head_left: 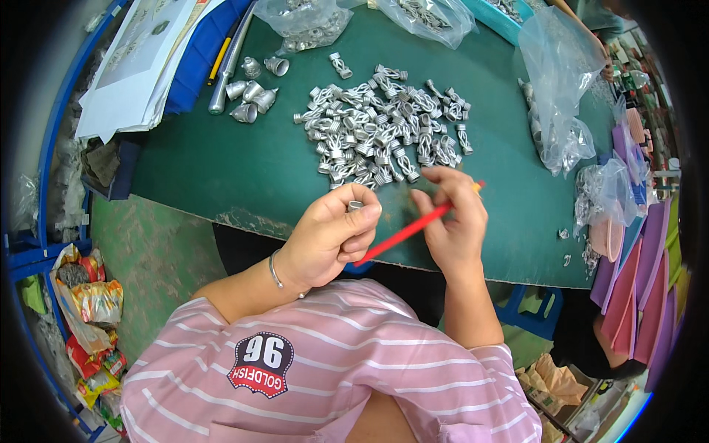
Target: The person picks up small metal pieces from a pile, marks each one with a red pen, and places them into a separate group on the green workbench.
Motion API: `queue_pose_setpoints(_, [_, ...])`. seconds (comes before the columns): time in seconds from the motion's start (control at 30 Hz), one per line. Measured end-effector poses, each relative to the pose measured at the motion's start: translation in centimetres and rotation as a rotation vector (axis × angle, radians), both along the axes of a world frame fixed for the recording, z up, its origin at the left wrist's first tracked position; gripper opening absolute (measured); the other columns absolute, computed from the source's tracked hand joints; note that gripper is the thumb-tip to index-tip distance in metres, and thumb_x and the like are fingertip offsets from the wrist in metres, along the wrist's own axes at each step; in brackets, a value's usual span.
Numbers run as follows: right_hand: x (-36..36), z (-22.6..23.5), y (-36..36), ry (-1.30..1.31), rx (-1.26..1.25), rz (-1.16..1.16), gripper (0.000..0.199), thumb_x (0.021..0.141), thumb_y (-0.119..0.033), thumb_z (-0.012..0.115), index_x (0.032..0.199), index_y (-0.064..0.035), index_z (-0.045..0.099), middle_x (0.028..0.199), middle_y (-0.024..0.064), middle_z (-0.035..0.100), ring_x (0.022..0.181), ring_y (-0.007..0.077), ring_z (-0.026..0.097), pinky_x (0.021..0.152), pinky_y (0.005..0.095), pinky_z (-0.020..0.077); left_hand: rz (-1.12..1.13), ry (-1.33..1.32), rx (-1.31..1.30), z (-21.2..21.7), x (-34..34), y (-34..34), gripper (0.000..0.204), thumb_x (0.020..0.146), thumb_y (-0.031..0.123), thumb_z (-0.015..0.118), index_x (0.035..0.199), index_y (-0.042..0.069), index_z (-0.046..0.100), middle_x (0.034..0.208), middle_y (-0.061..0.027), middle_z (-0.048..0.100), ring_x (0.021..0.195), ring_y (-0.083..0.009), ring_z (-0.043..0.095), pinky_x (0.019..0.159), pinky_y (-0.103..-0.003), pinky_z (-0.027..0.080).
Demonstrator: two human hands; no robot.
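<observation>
Red stick (405,233) in right hand (452,221), metal part (355,206) in left hand (330,235).

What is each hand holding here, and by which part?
The left hand pinches a small silver metal part by its sides, only its top showing. The right hand grips a red stick-like tool near its upper end, the lower end pointing toward the left hand.

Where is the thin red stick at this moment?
In the head view, the thin red stick is held in the right hand, slanting toward the left hand, over the near edge of the green table, below the pile of small silver metal parts.
</observation>
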State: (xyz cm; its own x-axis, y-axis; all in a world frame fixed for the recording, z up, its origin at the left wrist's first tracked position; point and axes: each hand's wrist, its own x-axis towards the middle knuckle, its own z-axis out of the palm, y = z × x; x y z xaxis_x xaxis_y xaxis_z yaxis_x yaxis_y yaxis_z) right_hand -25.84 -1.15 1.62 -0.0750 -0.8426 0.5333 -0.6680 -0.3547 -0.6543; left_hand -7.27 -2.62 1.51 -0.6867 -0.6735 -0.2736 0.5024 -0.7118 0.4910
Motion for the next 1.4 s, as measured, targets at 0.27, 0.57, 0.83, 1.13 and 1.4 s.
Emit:
queue_pose_setpoints(0.27, [-0.2, -1.0, 0.5, -0.654, 0.255, 0.034, 0.023, 0.079, 0.007, 0.058, 0.072, -0.0048, 0.04, 0.083, 0.011, 0.061, 0.067, 0.0141, 0.059, 0.058, 0.0229, 0.0469, 0.143, -0.216, -0.16, 0.0, -0.3, 0.1, 0.018, 0.084, 0.007, 0.059, 0.098, 0.004, 0.049, 0.066, 0.0039, 0.044, 0.051, -0.0017, 0.035, 0.043, -0.018, 0.026])
queue_pose_setpoints(0.57, [0.8, -1.7, 2.9, -1.025, 0.306, 0.417, 0.028, 0.078, 0.012, 0.057, 0.075, -0.0066, 0.037, 0.096, 0.0177, 0.057, 0.087, 0.0215, 0.061, 0.071, 0.0288, 0.0526, 0.218, -0.499, -0.787, 0.1, -0.7, 0.4, 0.019, 0.075, 0.002, 0.068, 0.092, 0.003, 0.061, 0.077, 0.0017, 0.054, 0.065, -0.0033, 0.047, 0.057, -0.018, 0.038])
queue_pose_setpoints(0.83, [1.1, -1.0, 3.3, -0.753, 0.012, 0.318, 0.038, 0.071, 0.013, 0.064, 0.083, -0.006, 0.034, 0.1, 0.02, 0.053, 0.09, 0.0249, 0.059, 0.075, 0.0314, 0.0518, 0.236, -0.514, -0.72, 0.3, -0.4, 0.6, 0.022, 0.078, 0.002, 0.065, 0.1, 0.0, 0.06, 0.083, -0.0015, 0.057, 0.073, -0.0061, 0.051, 0.062, -0.019, 0.042])
queue_pose_setpoints(1.13, [1.8, -0.3, 3.3, -0.702, -0.07, 0.3, 0.039, 0.071, 0.013, 0.064, 0.085, -0.006, 0.033, 0.099, 0.0209, 0.053, 0.09, 0.026, 0.058, 0.077, 0.0339, 0.0505, 0.116, -0.362, -0.409, 0.4, -0.2, 0.5, 0.022, 0.082, 0.004, 0.061, 0.103, -0.003, 0.058, 0.086, -0.0039, 0.061, 0.078, -0.0077, 0.058, 0.068, -0.019, 0.047])
queue_pose_setpoints(1.4, [1.6, -0.8, 3.2, -0.794, 0.056, 0.229, 0.033, 0.073, 0.011, 0.063, 0.083, -0.0049, 0.035, 0.1, 0.0203, 0.054, 0.088, 0.0204, 0.058, 0.075, 0.0302, 0.0508, 0.231, -0.492, -0.788, -0.5, -0.1, 0.9, 0.018, 0.078, 0.004, 0.067, 0.094, -0.001, 0.06, 0.079, -0.0014, 0.06, 0.064, -0.0023, 0.051, 0.054, -0.016, 0.041])
